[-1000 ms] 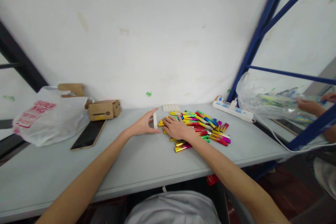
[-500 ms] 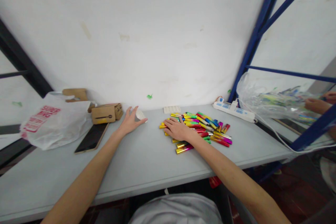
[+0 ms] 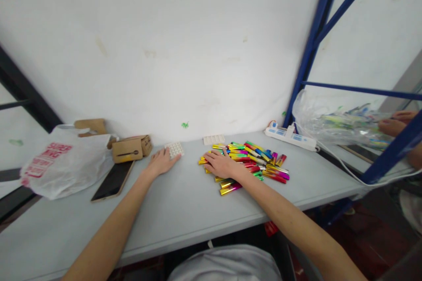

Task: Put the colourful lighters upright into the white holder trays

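My left hand point(image 3: 161, 162) lies low on the table, its fingers stretched out at the left edge of a small white tray with rows of little hollows point(image 3: 174, 149) and its thumb along the near edge. The tray lies flat. My right hand point(image 3: 220, 163) rests open, palm down, on the left part of a pile of shiny foil-coloured tubes point(image 3: 260, 153) in gold, red, green, blue and purple. Some tubes are hidden under the hand. Behind the pile, a second white tray point(image 3: 213, 139) lies against the wall.
At left are a white plastic bag point(image 3: 66, 162), a small cardboard box point(image 3: 129, 149) and a dark phone point(image 3: 112, 181). A white power strip point(image 3: 292, 137) lies at back right. Beyond the blue frame point(image 3: 306, 52), another person's hands point(image 3: 394, 125) are at a clear plastic bag point(image 3: 329, 118).
The white tray by my left hand was tilted up and now lies flat. My left hand has lowered onto the table with it. My right hand stays on the pile; the view has shifted slightly.
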A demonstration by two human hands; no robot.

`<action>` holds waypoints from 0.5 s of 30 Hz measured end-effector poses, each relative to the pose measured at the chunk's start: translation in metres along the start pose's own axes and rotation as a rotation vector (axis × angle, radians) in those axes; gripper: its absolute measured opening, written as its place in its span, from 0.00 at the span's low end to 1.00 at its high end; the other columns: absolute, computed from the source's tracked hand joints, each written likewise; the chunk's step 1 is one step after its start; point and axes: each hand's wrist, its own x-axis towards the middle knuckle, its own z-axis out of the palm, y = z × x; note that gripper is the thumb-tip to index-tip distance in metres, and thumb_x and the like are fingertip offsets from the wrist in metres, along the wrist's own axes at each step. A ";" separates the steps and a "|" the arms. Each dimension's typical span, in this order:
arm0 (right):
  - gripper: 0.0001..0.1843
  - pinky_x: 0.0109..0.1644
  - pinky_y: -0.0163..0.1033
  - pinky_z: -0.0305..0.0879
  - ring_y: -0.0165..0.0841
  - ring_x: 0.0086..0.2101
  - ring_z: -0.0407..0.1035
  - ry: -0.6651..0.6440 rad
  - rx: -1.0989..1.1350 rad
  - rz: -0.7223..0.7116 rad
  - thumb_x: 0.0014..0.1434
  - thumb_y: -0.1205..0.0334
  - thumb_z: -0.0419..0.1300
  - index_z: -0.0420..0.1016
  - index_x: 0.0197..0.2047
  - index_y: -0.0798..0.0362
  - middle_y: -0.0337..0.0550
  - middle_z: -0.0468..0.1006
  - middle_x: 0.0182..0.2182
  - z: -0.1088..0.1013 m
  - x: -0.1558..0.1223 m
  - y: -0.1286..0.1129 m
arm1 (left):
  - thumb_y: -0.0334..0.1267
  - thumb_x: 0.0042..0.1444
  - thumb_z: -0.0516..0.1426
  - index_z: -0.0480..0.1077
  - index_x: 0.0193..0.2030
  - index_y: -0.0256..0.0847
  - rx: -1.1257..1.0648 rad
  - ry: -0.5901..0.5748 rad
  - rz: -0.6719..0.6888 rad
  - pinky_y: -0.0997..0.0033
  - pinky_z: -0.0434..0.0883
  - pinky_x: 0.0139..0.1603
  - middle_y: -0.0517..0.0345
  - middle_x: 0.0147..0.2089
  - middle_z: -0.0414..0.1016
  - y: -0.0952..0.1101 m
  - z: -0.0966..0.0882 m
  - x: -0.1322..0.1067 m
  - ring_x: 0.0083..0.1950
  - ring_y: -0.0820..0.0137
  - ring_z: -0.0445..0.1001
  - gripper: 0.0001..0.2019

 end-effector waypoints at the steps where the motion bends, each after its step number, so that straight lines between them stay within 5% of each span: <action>1: 0.20 0.71 0.69 0.51 0.46 0.66 0.61 -0.004 0.004 -0.001 0.76 0.52 0.48 0.70 0.62 0.51 0.54 0.72 0.64 0.001 0.000 0.001 | 0.67 0.64 0.43 0.63 0.70 0.25 0.044 -0.026 -0.011 0.48 0.64 0.66 0.27 0.68 0.68 0.001 -0.006 -0.004 0.68 0.41 0.69 0.46; 4: 0.21 0.70 0.69 0.51 0.47 0.66 0.61 -0.008 0.003 -0.007 0.76 0.52 0.47 0.70 0.62 0.52 0.55 0.72 0.64 0.002 0.001 0.002 | 0.68 0.62 0.45 0.77 0.59 0.34 0.123 -0.100 -0.003 0.49 0.69 0.61 0.32 0.61 0.76 0.007 -0.026 -0.016 0.63 0.41 0.74 0.40; 8: 0.20 0.70 0.68 0.52 0.46 0.64 0.63 0.010 -0.007 -0.008 0.76 0.52 0.48 0.71 0.62 0.52 0.55 0.72 0.64 0.001 0.001 0.001 | 0.72 0.57 0.51 0.78 0.54 0.36 0.063 -0.091 -0.004 0.55 0.74 0.50 0.33 0.53 0.81 0.017 -0.042 -0.026 0.53 0.43 0.80 0.40; 15: 0.21 0.69 0.69 0.53 0.47 0.65 0.62 0.015 0.011 -0.011 0.76 0.51 0.48 0.71 0.62 0.52 0.55 0.73 0.63 0.001 0.001 0.002 | 0.75 0.57 0.49 0.72 0.58 0.33 -0.070 0.048 -0.067 0.52 0.74 0.50 0.29 0.50 0.81 0.037 -0.031 -0.012 0.52 0.41 0.80 0.44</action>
